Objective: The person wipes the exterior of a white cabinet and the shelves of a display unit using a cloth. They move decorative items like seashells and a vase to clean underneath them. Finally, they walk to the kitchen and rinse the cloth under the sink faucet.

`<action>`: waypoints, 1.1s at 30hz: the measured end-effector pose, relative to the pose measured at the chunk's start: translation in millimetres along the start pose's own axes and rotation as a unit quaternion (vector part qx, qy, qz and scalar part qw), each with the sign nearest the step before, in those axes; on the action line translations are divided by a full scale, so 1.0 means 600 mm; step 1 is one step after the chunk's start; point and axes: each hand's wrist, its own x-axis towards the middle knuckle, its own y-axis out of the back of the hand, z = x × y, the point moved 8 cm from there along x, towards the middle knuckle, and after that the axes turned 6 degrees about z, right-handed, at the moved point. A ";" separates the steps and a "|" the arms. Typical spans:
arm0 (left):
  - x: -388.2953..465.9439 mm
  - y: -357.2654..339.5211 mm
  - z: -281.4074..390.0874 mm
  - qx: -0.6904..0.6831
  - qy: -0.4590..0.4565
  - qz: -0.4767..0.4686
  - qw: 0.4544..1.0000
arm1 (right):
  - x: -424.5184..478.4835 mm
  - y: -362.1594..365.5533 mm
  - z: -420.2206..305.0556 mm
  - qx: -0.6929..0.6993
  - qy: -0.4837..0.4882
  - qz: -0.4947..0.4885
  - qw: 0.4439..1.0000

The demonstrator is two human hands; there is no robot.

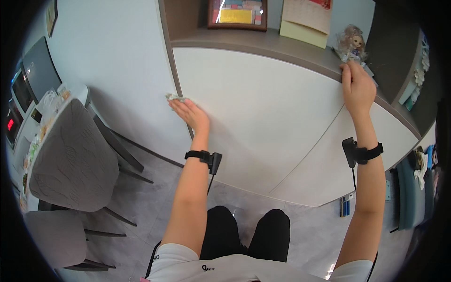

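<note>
A pale, patterned cloth [173,96] lies under the fingers of my left hand [192,114]. That hand presses it against the left edge of a white cabinet front [253,105], where the brown side panel meets the wall. My right hand [359,88] is bent at the brown shelf edge [299,58], with its fingers curled. Its fingertips are partly hidden, so whether it grips the edge is unclear. Just beyond it, a doll with long, pale hair [353,42] sits on the shelf.
A framed picture [238,14] and a desk calendar [306,23] stand on the shelf. Grey upholstered chairs [75,158] and a table with plastic bags [49,102] are at left. A teal bench [408,197] stands at right. My knees face the cabinet.
</note>
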 end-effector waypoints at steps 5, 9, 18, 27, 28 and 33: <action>-0.229 -0.016 -0.109 0.020 0.003 -0.005 1.000 | -0.006 -0.003 0.010 -0.001 -0.008 0.005 1.000; -0.497 0.014 -0.377 -0.009 0.329 -0.006 0.944 | -0.010 -0.002 0.018 -0.014 -0.007 0.025 1.000; -0.536 0.010 -0.424 -0.251 0.615 0.092 0.742 | -0.017 -0.009 0.037 -0.055 -0.004 0.023 0.998; -0.004 -0.043 0.136 0.055 -0.253 -0.007 0.966 | -0.013 -0.004 0.009 -0.019 0.009 0.025 0.999; 0.007 -0.039 0.167 0.015 -0.278 0.004 0.961 | -0.011 -0.003 0.004 -0.013 0.011 0.022 1.000; -0.036 -0.010 0.134 0.011 -0.256 -0.045 0.966 | -0.007 0.003 -0.013 -0.027 0.020 0.028 0.999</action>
